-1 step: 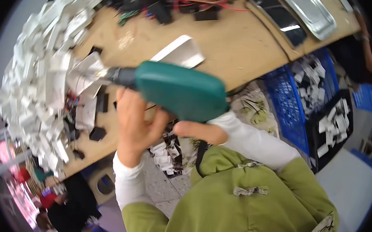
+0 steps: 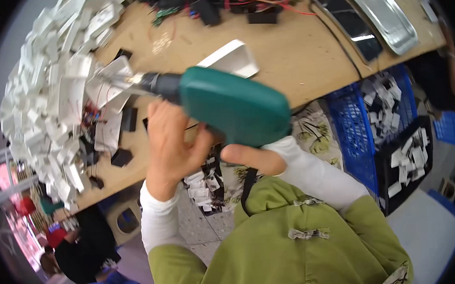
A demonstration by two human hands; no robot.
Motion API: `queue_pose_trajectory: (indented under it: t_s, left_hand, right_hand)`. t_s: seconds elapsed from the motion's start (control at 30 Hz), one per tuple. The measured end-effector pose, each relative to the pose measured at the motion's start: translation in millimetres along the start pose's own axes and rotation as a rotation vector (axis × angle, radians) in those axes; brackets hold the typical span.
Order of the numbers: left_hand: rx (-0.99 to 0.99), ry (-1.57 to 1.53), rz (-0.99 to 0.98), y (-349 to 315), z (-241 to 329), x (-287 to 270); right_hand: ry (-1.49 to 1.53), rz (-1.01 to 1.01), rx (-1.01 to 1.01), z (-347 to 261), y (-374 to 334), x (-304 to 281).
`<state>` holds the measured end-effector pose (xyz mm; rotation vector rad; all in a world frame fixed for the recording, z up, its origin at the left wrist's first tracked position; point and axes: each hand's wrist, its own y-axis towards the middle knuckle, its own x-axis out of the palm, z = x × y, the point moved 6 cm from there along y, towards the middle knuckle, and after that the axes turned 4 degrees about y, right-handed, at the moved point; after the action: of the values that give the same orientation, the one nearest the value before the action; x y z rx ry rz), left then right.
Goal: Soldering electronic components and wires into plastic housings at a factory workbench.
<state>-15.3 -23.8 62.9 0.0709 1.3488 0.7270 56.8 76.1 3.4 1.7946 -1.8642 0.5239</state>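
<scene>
Over the tan wooden table [image 2: 294, 42], holding a rounded green plastic power driver [image 2: 235, 107] in the right hand [image 2: 255, 159]; cannot tell the left hand's [image 2: 174, 145] grip; could skid across the white plastic casing [image 2: 109, 97] if tilted.

The left camera on your head faced steeply down over your green top [image 2: 289, 267]. Your left hand [image 2: 172, 143], right hand [image 2: 258, 159] and the green drill [image 2: 235, 107] sat close, mid-view; the wooden table [image 2: 305, 52] lay farther off, and the wide fisheye view darkened toward its corners.
</scene>
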Motion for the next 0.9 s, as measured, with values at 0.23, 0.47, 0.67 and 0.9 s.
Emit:
queue_pose_trajectory:
  t_s: [0.23, 0.47, 0.67, 0.9]
  left_hand:
    - [-0.054, 0.004, 0.004, 4, 2, 5]
    - [-0.070, 0.029, 0.123, 3, -2, 16]
    - [-0.043, -0.063, 0.158, 3, 6, 16]
    - [-0.153, -0.148, 0.199, -4, -6, 18]
  right_hand:
    - [-0.151, 0.018, -0.031, -10, 1, -4]
    - [-0.106, 0.101, -0.050, -12, 5, -1]
    - [-0.215, 0.127, -0.185, -10, 8, -14]
    - [-0.320, 0.184, -0.245, -28, -4, -31]
